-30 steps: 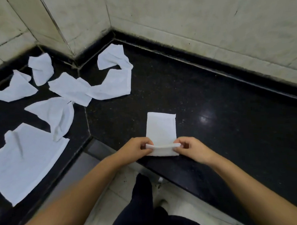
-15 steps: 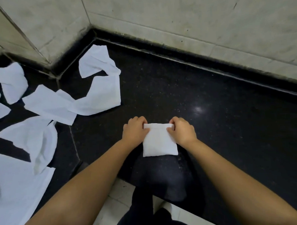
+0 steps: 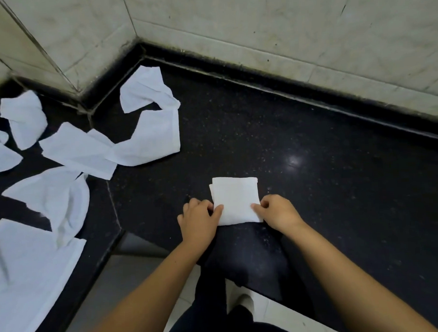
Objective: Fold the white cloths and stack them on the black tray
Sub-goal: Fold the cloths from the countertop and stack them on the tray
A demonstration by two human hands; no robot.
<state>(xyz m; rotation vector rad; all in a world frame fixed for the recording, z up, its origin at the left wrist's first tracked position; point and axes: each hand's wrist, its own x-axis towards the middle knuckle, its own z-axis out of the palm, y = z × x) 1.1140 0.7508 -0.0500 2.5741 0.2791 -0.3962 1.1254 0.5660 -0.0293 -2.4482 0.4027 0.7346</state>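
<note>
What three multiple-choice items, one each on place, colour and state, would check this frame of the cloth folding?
1. Where do the unfolded cloths lie relative to the folded cloth?
A. To its left
B. To its right
C. Stacked on it

2. What colour is the counter?
A. White
B. Black, speckled
C. Wooden brown

3. How does the folded cloth lie?
A. Lifted in the air
B. Crumpled in a ball
C. Flat, with the left hand and right hand at its near corners

Answers: 1 A, the loose cloths fill the left side; 2 B, dark glossy stone with flecks; 3 C, it lies as a neat square under the fingertips.
</note>
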